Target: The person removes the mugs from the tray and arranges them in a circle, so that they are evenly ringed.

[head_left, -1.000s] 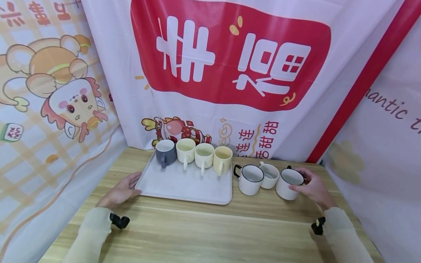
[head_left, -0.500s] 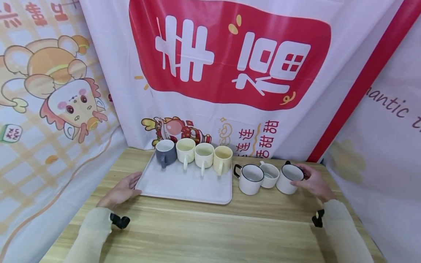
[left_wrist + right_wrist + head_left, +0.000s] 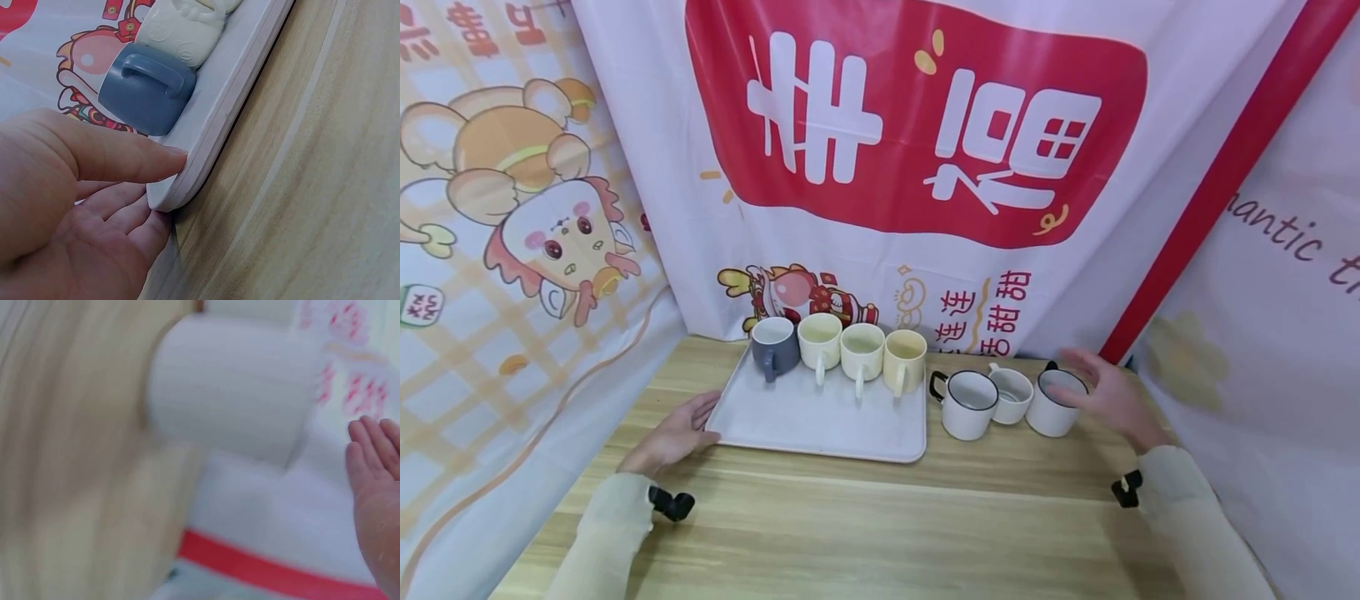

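Note:
My left hand (image 3: 673, 433) holds the near left corner of a white tray (image 3: 820, 429), the thumb on its rim and the fingers along its side. A blue-grey mug (image 3: 147, 90) stands near that hand. Beside it in a row on the tray are two cream mugs (image 3: 820, 346) and a pale yellow mug (image 3: 906, 367). My right hand (image 3: 1112, 400) hovers with spread fingers at the rightmost white black-rimmed mug (image 3: 1051, 414), apart from it in the right wrist view. That mug stands upright on the table.
Left of that mug stand a small white cup (image 3: 1013, 407) and another black-rimmed white mug (image 3: 967, 417), right of the tray. The wooden table (image 3: 865, 533) reaches toward me. A printed curtain (image 3: 880, 233) hangs behind it.
My right hand moved the rightmost mug slightly back beside the small cup, then let it go and rose off it. The left hand stayed at the tray corner.

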`<act>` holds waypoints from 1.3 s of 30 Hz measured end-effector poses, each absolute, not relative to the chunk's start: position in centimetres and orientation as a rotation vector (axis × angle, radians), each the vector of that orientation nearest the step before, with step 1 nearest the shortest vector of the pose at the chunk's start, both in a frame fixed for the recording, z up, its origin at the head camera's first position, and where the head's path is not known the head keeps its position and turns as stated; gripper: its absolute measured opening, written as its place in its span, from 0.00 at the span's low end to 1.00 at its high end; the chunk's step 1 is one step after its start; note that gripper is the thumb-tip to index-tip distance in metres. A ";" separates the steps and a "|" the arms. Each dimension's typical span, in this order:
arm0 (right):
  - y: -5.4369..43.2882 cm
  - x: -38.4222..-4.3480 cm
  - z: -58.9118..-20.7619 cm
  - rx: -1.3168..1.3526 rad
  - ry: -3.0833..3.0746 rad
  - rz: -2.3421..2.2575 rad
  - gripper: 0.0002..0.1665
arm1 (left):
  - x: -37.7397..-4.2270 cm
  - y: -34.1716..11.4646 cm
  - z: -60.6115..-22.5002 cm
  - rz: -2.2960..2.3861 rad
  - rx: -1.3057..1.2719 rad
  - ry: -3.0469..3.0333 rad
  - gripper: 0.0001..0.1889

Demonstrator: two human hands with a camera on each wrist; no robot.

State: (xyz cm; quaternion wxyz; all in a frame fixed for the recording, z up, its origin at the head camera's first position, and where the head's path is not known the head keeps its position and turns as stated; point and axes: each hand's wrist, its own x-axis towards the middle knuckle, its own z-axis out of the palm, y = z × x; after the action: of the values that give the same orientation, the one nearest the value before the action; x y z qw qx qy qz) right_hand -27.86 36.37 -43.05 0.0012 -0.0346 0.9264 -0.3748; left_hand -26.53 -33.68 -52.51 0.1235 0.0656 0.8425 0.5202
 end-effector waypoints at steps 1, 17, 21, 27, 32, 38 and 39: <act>35.4 -27.6 -42.4 -0.119 2.910 -1.164 0.62 | -26.5 -33.7 -52.5 1.511 0.189 2.460 0.46; 20.6 -25.7 -39.9 -0.485 2.822 -1.334 0.41 | -26.4 -33.8 -52.6 1.505 0.197 2.469 0.45; 17.4 -26.0 -41.2 -0.510 2.827 -1.348 0.35 | -26.4 -33.7 -52.7 1.517 0.211 2.466 0.45; 14.3 -26.8 -44.3 -0.432 2.824 -1.394 0.30 | -26.2 -33.7 -52.6 1.516 0.209 2.457 0.45; 12.4 -27.9 -46.5 -0.289 2.834 -1.444 0.27 | -26.4 -33.8 -52.7 1.516 0.220 2.460 0.45; 10.7 -29.5 -49.1 -0.071 2.783 -1.530 0.26 | -26.4 -33.8 -52.7 1.505 0.209 2.470 0.45; 10.5 -29.7 -49.4 -0.039 2.772 -1.574 0.25 | -26.4 -33.8 -52.8 1.506 0.208 2.469 0.45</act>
State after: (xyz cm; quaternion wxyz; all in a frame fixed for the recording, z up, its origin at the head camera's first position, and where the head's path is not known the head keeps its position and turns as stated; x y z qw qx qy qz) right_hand -29.72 10.47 -49.40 -0.0231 -0.0122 0.8693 -0.4937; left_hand -26.38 -33.82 -52.77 0.1207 0.0713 0.8452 0.5157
